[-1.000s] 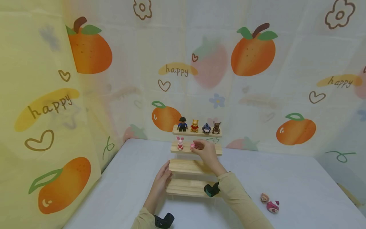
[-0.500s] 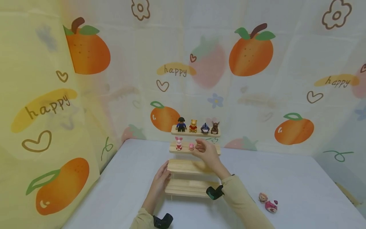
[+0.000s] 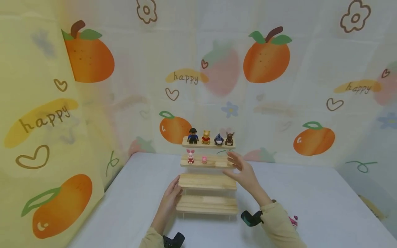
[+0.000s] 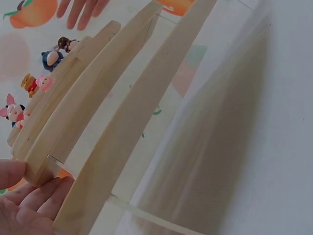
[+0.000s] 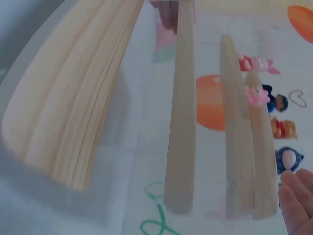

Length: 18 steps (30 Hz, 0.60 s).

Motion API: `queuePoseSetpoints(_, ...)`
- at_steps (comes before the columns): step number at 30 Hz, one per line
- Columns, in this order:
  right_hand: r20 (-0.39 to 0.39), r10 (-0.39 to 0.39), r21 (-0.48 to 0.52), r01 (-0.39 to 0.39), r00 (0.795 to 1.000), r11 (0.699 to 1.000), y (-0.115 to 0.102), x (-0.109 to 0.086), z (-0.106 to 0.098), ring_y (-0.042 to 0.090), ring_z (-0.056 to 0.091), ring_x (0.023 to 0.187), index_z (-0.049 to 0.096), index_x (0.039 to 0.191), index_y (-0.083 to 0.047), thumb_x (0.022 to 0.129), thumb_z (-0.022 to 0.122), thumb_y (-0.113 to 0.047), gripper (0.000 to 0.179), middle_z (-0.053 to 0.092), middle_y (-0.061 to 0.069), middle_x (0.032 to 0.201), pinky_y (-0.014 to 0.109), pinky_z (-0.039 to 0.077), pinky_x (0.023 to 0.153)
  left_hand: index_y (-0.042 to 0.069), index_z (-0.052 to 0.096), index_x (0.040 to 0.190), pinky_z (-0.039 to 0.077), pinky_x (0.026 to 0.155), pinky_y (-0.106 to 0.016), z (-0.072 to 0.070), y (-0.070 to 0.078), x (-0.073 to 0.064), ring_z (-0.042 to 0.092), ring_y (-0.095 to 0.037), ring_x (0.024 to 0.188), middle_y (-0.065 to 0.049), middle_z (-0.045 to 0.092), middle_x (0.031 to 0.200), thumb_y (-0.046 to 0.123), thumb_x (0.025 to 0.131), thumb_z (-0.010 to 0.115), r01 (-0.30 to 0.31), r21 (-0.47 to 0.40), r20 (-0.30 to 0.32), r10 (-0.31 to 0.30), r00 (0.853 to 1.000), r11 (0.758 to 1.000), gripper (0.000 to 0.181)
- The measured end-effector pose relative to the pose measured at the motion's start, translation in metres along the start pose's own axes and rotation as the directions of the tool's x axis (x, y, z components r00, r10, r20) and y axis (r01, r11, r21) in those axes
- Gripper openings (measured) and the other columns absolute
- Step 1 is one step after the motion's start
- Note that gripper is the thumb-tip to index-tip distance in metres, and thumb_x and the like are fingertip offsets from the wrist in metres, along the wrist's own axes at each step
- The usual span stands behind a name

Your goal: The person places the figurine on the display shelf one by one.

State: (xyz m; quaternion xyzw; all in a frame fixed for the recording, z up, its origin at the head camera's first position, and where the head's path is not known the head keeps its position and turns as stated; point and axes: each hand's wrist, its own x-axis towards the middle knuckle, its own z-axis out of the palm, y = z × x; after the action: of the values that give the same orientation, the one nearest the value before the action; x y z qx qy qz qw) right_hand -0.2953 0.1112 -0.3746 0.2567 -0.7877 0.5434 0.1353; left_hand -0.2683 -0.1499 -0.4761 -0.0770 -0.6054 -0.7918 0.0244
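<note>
A stepped wooden display shelf (image 3: pixel 207 182) stands on the table. My left hand (image 3: pixel 171 196) holds its left end; in the left wrist view the thumb (image 4: pixel 11 172) lies above one board and the fingers are below it. My right hand (image 3: pixel 245 172) is beside the right end of the second board from the top, fingers spread, holding nothing. That board bears a piglet figurine (image 3: pixel 190 157) at the left and a small pink figurine (image 3: pixel 204 159) to its right. On the top board stand a dark-haired doll (image 3: pixel 193 136), a yellow bear (image 3: pixel 206 137), a blue donkey (image 3: pixel 219 139) and a brown kangaroo (image 3: pixel 229 138).
A magenta and white figurine (image 3: pixel 293 221) lies on the white table (image 3: pixel 310 193) at the right, partly behind the right sleeve. A fruit-printed curtain (image 3: pixel 136 69) closes off the back and sides. Black wrist cameras (image 3: pixel 252 218) sit on both wrists.
My right hand has let go of the small pink figurine, which stays on the second board, and has moved right. The left hand keeps its place; the head view has shifted slightly.
</note>
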Motion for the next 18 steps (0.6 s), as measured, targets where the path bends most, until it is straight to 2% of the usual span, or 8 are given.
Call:
queuePoseSetpoints(5, -0.013, 0.019, -0.044, -0.019, 1.0, 0.999, -0.019, -0.011, -0.018, 0.037, 0.043, 0.114, 0.041, 0.128, 0.005, 0.075, 0.07, 0.001, 0.061, 0.043, 0.024, 0.128, 0.044, 0.036, 0.094, -0.008, 0.015, 0.138, 0.031, 0.098, -0.03, -0.003, 0.0, -0.002, 0.037, -0.018, 0.119, -0.026, 0.021, 0.14, 0.007, 0.097, 0.035, -0.007, 0.014, 0.004, 0.007, 1.0, 1.0, 0.048)
queuePoseSetpoints(10, -0.026, 0.054, -0.096, -0.056, 0.998, 0.994, -0.017, -0.021, -0.034, 0.038, 0.042, 0.114, 0.04, 0.127, 0.008, 0.075, 0.069, 0.003, 0.06, 0.045, 0.026, 0.126, 0.046, 0.034, 0.095, -0.007, 0.014, 0.139, 0.031, 0.098, -0.032, -0.005, -0.001, -0.003, 0.04, -0.014, 0.116, -0.026, 0.02, 0.141, 0.007, 0.097, 0.035, -0.011, 0.004, 0.015, 0.011, 1.0, 1.0, 0.049)
queuePoseSetpoints(14, -0.059, 0.076, -0.116, -0.082, 0.995, 0.99, 0.003, -0.032, -0.052, 0.036, 0.042, 0.115, 0.041, 0.128, 0.006, 0.075, 0.071, -0.003, 0.062, 0.045, 0.024, 0.127, 0.046, 0.033, 0.096, -0.008, 0.014, 0.139, 0.032, 0.097, -0.027, -0.005, -0.001, -0.002, 0.043, -0.007, 0.111, -0.027, 0.02, 0.14, 0.006, 0.097, 0.035, -0.018, -0.006, 0.03, 0.018, 0.999, 1.0, 0.049)
queuePoseSetpoints(16, -0.07, 0.078, -0.131, -0.087, 0.994, 0.988, 0.015, -0.037, -0.061, 0.034, 0.042, 0.116, 0.041, 0.129, 0.003, 0.075, 0.072, -0.005, 0.063, 0.045, 0.022, 0.128, 0.045, 0.033, 0.096, -0.008, 0.014, 0.139, 0.032, 0.096, -0.027, -0.005, -0.002, -0.001, 0.043, -0.007, 0.11, -0.027, 0.021, 0.14, 0.006, 0.096, 0.035, -0.014, -0.003, 0.03, 0.014, 0.999, 1.0, 0.049)
queuePoseSetpoints(18, -0.081, 0.083, -0.151, -0.094, 0.993, 0.984, 0.026, -0.043, -0.071, 0.031, 0.042, 0.116, 0.041, 0.13, 0.0, 0.075, 0.072, -0.009, 0.063, 0.045, 0.019, 0.128, 0.036, 0.034, 0.097, -0.007, 0.015, 0.139, 0.032, 0.097, -0.029, -0.004, -0.002, -0.001, 0.042, -0.012, 0.114, -0.026, 0.022, 0.14, 0.007, 0.096, 0.036, -0.007, 0.011, 0.024, 0.007, 1.0, 1.0, 0.049)
